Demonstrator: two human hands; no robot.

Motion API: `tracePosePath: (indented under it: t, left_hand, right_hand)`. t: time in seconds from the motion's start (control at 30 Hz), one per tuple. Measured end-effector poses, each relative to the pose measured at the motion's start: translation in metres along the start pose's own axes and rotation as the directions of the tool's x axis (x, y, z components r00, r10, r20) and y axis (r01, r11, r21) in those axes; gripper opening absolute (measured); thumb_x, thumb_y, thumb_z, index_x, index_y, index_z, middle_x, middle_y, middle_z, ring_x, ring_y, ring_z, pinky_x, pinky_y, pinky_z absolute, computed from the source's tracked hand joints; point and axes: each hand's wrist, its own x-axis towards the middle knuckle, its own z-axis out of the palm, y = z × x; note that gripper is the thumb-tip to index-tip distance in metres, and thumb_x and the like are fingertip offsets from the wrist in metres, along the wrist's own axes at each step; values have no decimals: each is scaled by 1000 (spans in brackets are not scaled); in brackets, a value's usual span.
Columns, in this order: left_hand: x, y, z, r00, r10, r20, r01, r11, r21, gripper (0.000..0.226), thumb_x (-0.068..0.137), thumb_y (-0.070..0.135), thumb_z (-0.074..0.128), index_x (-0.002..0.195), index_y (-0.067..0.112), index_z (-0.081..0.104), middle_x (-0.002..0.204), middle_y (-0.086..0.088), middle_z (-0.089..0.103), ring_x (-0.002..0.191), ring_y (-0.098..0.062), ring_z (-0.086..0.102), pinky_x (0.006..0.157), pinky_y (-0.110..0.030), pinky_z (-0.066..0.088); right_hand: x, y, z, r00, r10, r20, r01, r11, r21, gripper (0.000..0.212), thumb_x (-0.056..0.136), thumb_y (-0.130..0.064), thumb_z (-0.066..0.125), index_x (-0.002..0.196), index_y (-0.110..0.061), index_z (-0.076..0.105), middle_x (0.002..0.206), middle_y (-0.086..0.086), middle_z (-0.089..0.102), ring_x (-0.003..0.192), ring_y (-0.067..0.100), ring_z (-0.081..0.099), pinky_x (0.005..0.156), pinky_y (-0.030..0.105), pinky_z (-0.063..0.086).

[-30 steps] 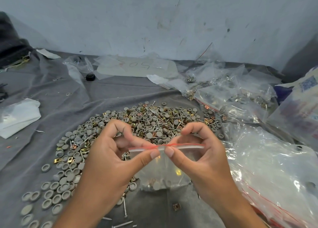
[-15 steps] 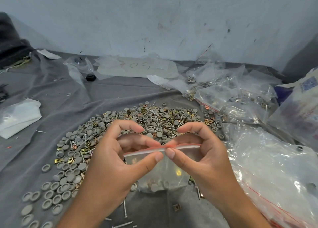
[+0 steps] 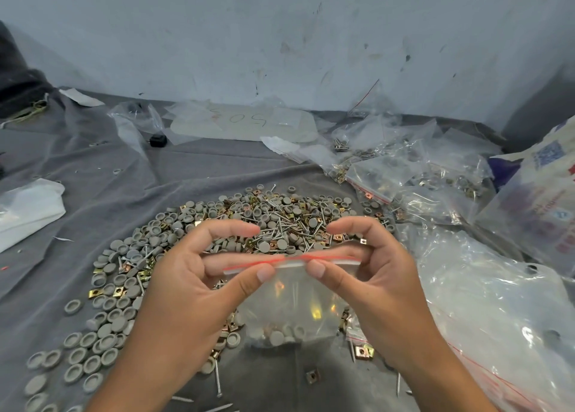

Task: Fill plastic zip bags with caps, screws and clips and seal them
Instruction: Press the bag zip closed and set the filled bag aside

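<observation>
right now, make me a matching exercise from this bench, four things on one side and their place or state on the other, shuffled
Things:
1. zip bag
2. left hand
3. filled bags
4. dark cap

Places or states:
A. piled at the far right
B. pinches the strip's left part
C. held up, caps at its bottom
D. alone on the cloth, far left of centre

Pairs: 1-C, 2-B, 3-A, 4-D

A grey sheet [image 3: 245, 124] bears handwritten, upside-down digits, roughly "50".
</observation>
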Motion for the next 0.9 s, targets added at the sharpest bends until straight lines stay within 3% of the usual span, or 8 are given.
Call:
tracePosePath:
  t: [0.1,0.2,0.33,0.5,0.63,0.73,0.8,0.9]
  left_hand:
    - [0,2,-2,999,-21,42,20,999,30,49,58,32,82,105,44,72,88,-4,79,80,-23,77,65,-33,61]
    - [0,-3,-5,997,24,78,-29,997,65,52,63,32,79,112,47,71,91,-1,79,88,-15,77,70,-17,58]
    - [3,-13,-9,985,110,131,-137,967,217,46,88,37,69,128,56,59,98,13,78,105,2,69,87,-4,44]
    - [3,-13,-11,982,133,135,-170,932,319,48,81,70,61,127,59,57,91,22,76,83,19,65,73,4,43]
    - [3,-11,-10,984,129,125,-162,939,304,47,81,47,64,124,65,54,89,19,77,89,11,69,80,-7,49]
    - [4,-11,-10,988,78,135,-106,970,216,52,75,37,66,124,55,61,99,11,78,75,9,69,68,-13,54]
    - [6,-14,-11,992,13,128,-25,995,92,58,71,30,70,127,41,62,109,7,77,87,2,73,67,-8,53]
    - [8,-16,-10,998,-20,52,18,999,28,61,70,31,69,130,31,56,115,9,75,103,-8,72,74,-14,56]
  right_hand:
    - [3,-5,-8,992,33,120,-38,998,45,36,87,-41,76,121,-34,66,104,7,78,101,20,74,82,20,55]
    - [5,-5,-13,984,55,169,-59,998,16,31,95,-33,66,126,-30,66,112,5,77,111,21,71,91,22,52]
    - [7,-3,-23,984,93,151,-86,995,-50,32,101,-25,57,131,-30,64,110,1,77,107,13,70,88,21,53]
    - [7,0,-25,982,87,170,-67,990,-124,33,104,-30,54,135,-36,63,114,-8,75,113,8,67,94,18,48]
    - [8,-1,-24,989,71,133,-49,986,-159,34,102,-32,56,135,-35,63,112,-5,76,111,10,68,92,16,48]
    - [9,-7,-23,985,84,149,-61,987,-151,34,100,-29,56,134,-25,61,112,1,77,111,17,70,92,21,52]
    - [16,-17,-19,987,59,148,-31,983,-180,31,101,-28,55,130,-23,62,113,-1,77,109,19,71,92,27,56]
    - [47,-36,-17,998,-18,67,31,978,-207,22,104,-20,52,122,-21,65,112,-5,76,107,14,72,86,21,57]
